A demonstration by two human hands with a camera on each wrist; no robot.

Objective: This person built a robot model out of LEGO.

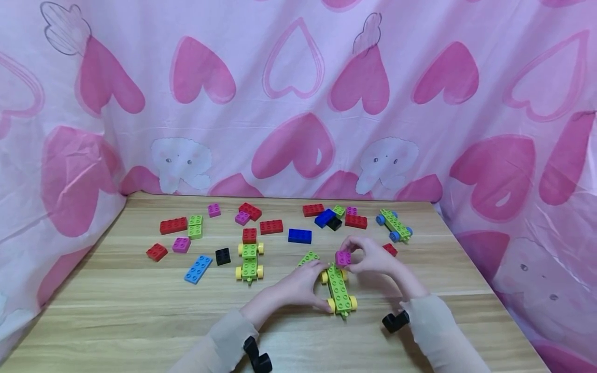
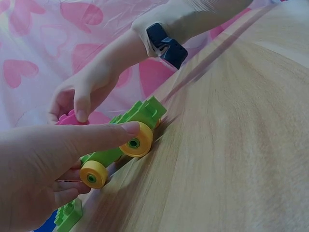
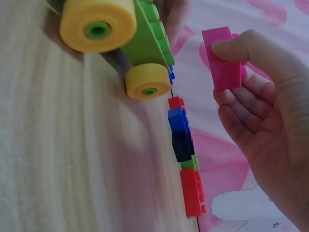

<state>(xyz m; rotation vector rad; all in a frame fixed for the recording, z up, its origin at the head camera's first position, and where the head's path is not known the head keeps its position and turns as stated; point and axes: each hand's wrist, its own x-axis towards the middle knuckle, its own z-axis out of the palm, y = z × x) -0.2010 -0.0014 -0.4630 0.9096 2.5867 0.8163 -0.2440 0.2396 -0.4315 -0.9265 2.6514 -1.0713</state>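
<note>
Hands (image 1: pixel 298 285) (image 1: pixel 370 257) on plain-sided magenta brick (image 1: pixel 343 258) and yellow-wheeled green base (image 1: pixel 339 290)

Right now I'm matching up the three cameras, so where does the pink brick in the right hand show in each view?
Head: pink brick right of centre, below mid-height, in the right hand.
Left wrist: pink brick left of centre, about mid-height, partly hidden.
Right wrist: pink brick upper right, pinched by the thumb and fingers.
Shared landmark: the yellow-wheeled green base, partly visible in both wrist views.
</note>
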